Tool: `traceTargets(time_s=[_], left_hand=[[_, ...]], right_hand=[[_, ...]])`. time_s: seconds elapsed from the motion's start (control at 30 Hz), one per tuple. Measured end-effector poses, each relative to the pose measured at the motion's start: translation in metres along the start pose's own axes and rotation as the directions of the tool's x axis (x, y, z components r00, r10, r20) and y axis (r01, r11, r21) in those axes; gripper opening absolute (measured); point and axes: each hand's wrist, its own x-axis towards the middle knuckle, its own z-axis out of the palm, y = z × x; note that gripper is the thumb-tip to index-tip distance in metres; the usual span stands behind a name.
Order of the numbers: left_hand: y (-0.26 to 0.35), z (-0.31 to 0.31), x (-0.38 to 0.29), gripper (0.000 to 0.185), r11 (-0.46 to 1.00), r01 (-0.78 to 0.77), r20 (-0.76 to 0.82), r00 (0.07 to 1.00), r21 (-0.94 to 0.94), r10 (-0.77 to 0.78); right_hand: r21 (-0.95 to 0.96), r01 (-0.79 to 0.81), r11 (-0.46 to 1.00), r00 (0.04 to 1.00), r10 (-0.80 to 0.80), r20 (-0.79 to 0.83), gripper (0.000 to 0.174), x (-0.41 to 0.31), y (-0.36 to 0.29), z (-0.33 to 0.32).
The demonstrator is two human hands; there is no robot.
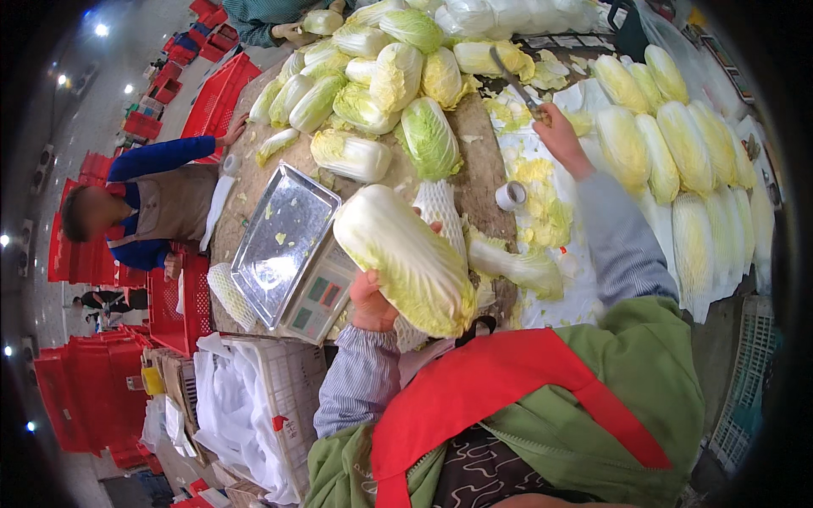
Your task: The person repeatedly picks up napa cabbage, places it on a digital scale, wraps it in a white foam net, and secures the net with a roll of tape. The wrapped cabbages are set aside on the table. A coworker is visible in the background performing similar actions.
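My left hand grips a large napa cabbage from below, its fingertips showing on the far side. The cabbage is tilted over the table beside a digital scale with a shiny metal tray. Farther right, my right hand is closed on the handle of a knife, whose curved blade points up and away. A white foam net lies just behind the held cabbage. Right of it are a loose cabbage piece and a roll of tape. Yellow leaf trimmings lie beneath my right forearm.
Several cabbages are heaped at the table's far side; more stand in rows at right, some in foam nets. A person in blue sleeves is at left, another person's hands at the top. A white crate holds foam nets.
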Motion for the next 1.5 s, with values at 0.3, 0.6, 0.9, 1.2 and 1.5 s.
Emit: traceTargets(time_s=[0.3,0.6,0.9,1.2,1.5], left_hand=[[0.011,0.004,0.009,0.109,0.406,-0.321,0.014,0.799,0.855,0.601],[0.016,0.003,0.001,0.103,-0.177,-0.416,0.39,0.511,0.892,0.766],[0.02,0.009,-0.001,0.102,-0.151,-0.344,0.312,0.482,0.927,0.819],[-0.014,0.028,0.005,0.106,0.126,-0.559,0.414,0.73,0.82,0.543],[-0.038,0.066,0.005,0.111,0.655,-0.35,0.433,0.901,0.67,0.038]], right_hand=[[0.432,0.21,0.877,0.806,-0.405,0.431,0.021,-0.137,-0.17,-0.027],[0.417,0.368,0.831,0.727,-0.536,0.428,0.02,-0.176,-0.207,0.004],[0.305,0.307,0.902,0.746,-0.427,0.512,0.023,-0.202,-0.191,-0.011],[0.471,0.257,0.844,0.851,-0.429,0.304,0.046,-0.188,-0.178,-0.051],[0.417,0.034,0.908,0.94,-0.172,0.296,0.042,-0.212,-0.146,-0.127]])
